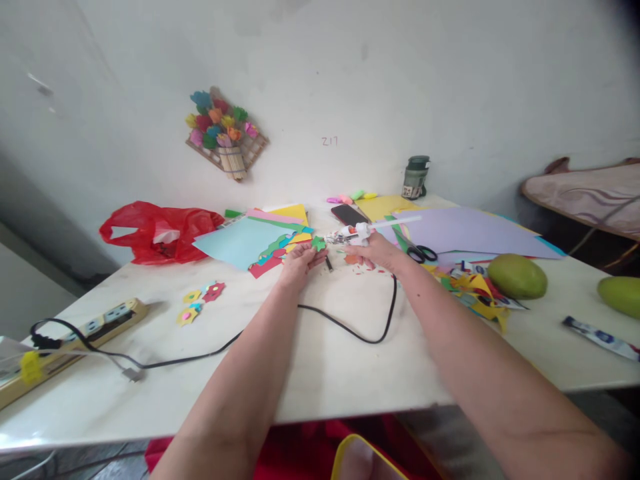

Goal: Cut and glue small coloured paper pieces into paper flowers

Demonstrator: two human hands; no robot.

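Note:
My left hand [299, 261] is closed with its fingertips on a small green paper flower [319, 243]. Beside it, my right hand [375, 251] grips a white hot glue gun [356, 231], whose nozzle points left toward the flower. A long translucent glue stick [400, 221] sticks out of the gun's back end. The gun's black cord [345, 325] loops over the tabletop below my hands. Under the gun lie an orange paper piece [351, 259] and small paper scraps. Finished-looking layered paper flowers [214, 292] rest to the left.
Left are a power strip [107, 320] and a red plastic bag [155, 230]. Light blue paper [235, 245] and a phone [349, 215] lie behind my hands. Rightward are black-handled scissors [423, 254], purple paper [465, 230], a green mango [519, 276], a tube [600, 338] and a bottle [415, 177].

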